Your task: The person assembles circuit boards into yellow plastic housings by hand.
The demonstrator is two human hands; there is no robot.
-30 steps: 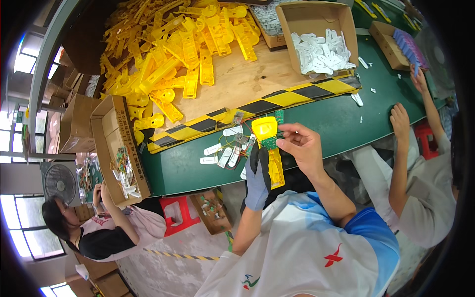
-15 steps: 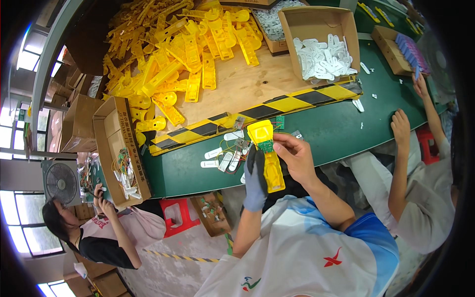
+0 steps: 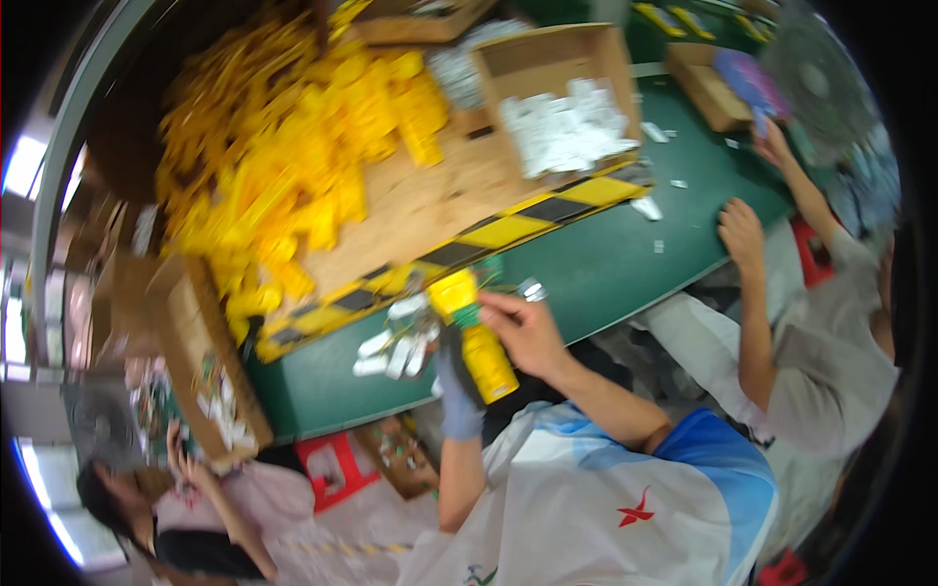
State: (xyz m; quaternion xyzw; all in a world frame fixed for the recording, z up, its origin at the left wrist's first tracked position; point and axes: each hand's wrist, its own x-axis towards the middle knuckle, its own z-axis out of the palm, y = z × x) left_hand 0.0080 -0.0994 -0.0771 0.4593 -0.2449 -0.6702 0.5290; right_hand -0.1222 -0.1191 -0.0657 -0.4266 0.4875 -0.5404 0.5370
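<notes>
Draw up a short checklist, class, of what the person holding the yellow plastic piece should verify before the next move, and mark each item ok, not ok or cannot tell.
1. Yellow plastic piece held by both hands: ok.
2. Left hand wears a glove: ok.
3. Right hand grips the piece near its upper half: ok.
4. Green part seated at the piece's neck: cannot tell, blurred.
5. Small white parts lie within reach on the green table: ok.
6. Neighbour's hand is apart from the piece: ok.

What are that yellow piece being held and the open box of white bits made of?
The yellow piece looks like moulded plastic: bright, even colour, slightly glossy. The box seems plain brown cardboard, matt, with folded-out flaps. Motion blur leaves both uncertain.
</notes>
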